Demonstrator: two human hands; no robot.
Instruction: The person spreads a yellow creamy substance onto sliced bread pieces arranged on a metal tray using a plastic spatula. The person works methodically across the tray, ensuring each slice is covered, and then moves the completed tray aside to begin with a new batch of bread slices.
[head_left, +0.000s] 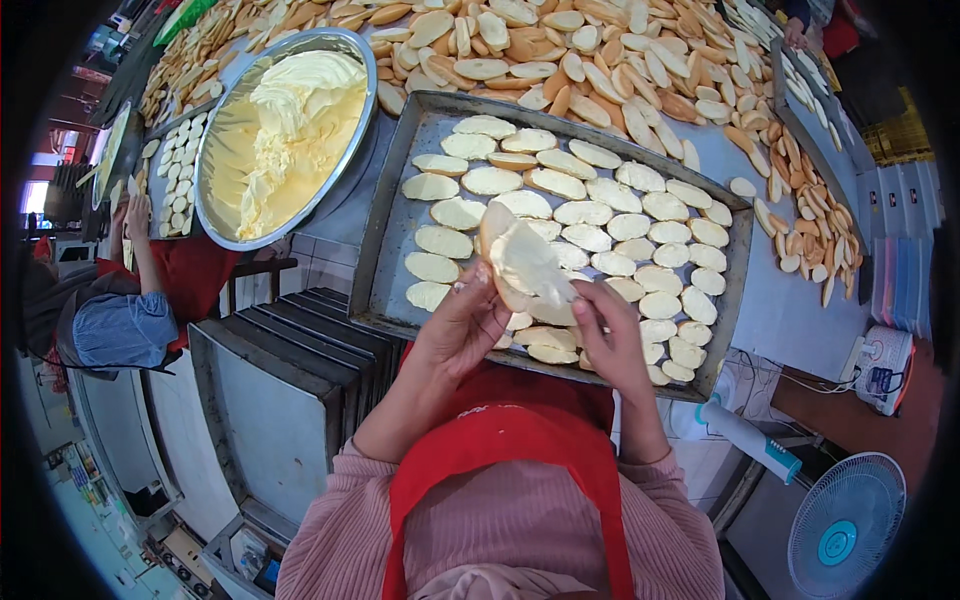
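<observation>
My left hand [458, 322] holds up a halved oval bread slice [493, 228], its crust edge against my fingers. Pale cream lies on its cut face. Between the fingers of my right hand [612, 335] is a thin, pale, flat spreader [556, 300], pressed against the cream on the bread; its full shape is partly hidden by cream. Both hands are over the near part of a dark metal tray [386, 235], which carries rows of cream-coated bread slices [585, 213]. Left of the tray, a big steel bowl [371, 75] contains whipped yellow cream [300, 120].
Loose halved bread slices [560, 60] heap across the far table and down its right side. Stacked metal trays [270, 390] stand at lower left. A fan [845, 525] is at lower right. Another person in a blue sleeve [125, 328] works at far left beside a filled tray [180, 170].
</observation>
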